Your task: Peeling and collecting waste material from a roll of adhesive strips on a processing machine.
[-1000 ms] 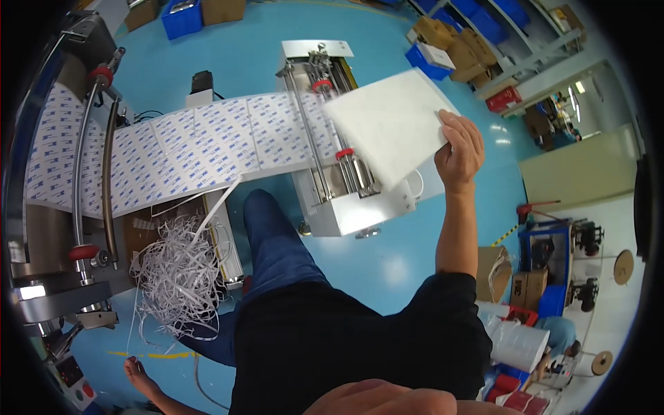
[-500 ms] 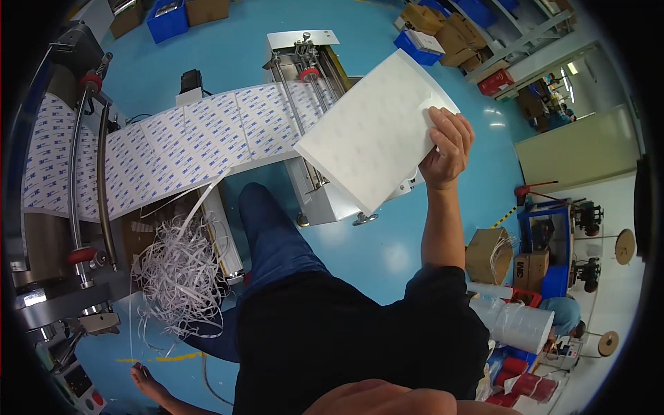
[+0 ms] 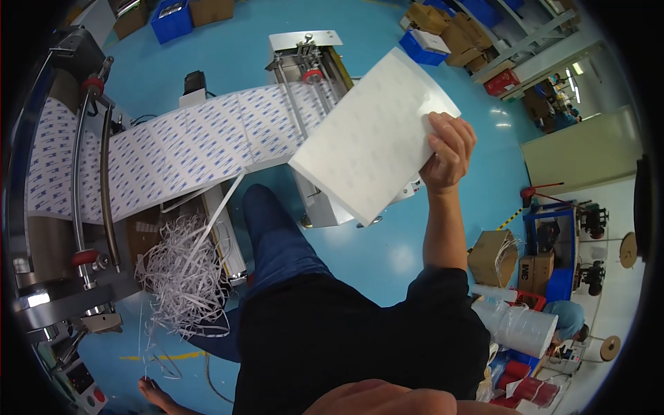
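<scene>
My right hand grips a white rectangular sheet by its right edge, thumb beneath and fingers curled over. The sheet is tilted and raised in front of a small roller machine. Down at the lower left, my left hand is small in view, its fingers pinched at the end of a thin white strip that hangs beside a tangled heap of white paper strips. A web of white liner with blue print runs between the machines, and a narrow strip trails from its near edge to the heap.
A large machine with metal rollers stands at the left. Blue bins and cartons are at the back. To the right are an open carton, a clear-wrapped roll and a bending person.
The narrow strip trailing from the web has shifted right along its edge. My left hand has moved slightly lower and right. My right hand still holds the sheet, nearly unmoved.
</scene>
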`<action>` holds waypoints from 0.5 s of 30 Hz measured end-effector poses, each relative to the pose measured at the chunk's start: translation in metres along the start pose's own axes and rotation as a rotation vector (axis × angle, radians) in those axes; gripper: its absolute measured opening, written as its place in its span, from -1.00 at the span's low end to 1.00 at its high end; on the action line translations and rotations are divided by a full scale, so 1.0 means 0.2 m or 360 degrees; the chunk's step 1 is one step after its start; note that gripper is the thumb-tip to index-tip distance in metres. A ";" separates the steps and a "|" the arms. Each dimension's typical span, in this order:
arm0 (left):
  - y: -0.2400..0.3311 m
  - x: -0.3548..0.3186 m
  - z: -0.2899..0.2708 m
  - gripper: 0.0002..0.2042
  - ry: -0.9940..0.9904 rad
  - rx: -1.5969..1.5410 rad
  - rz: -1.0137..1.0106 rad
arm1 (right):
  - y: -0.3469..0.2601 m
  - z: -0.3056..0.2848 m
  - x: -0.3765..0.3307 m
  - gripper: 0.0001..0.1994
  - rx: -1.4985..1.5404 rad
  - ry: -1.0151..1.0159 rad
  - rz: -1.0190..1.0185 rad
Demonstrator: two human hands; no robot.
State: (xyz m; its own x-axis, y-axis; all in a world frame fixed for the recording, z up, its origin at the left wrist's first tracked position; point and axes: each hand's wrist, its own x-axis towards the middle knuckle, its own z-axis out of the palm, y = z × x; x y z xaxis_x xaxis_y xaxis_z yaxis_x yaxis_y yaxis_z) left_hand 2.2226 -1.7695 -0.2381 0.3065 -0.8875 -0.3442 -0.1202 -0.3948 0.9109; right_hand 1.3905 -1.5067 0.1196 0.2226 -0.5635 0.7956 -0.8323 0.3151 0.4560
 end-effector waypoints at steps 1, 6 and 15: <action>0.01 0.01 -0.01 -0.62 0.0058 -0.0062 -0.0101 | 0.00 0.00 0.01 -0.72 -0.0013 0.0004 0.0012; 0.08 -0.07 0.05 -0.61 0.0137 -0.0071 -0.0127 | 0.08 0.08 -0.07 -0.79 0.0212 0.0019 0.0214; 0.06 0.05 0.04 -0.60 0.0165 -0.0185 -0.0272 | 0.63 0.26 -0.75 -0.81 0.0679 -0.1175 0.2007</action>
State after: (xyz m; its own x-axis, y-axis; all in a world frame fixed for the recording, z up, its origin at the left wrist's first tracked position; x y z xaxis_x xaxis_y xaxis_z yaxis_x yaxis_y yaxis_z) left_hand 2.2160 -1.7841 -0.2327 0.4092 -0.7785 -0.4758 0.0495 -0.5018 0.8636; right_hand 1.2255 -1.4223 0.0379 -0.9116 -0.3882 0.1350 -0.3876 0.7029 -0.5963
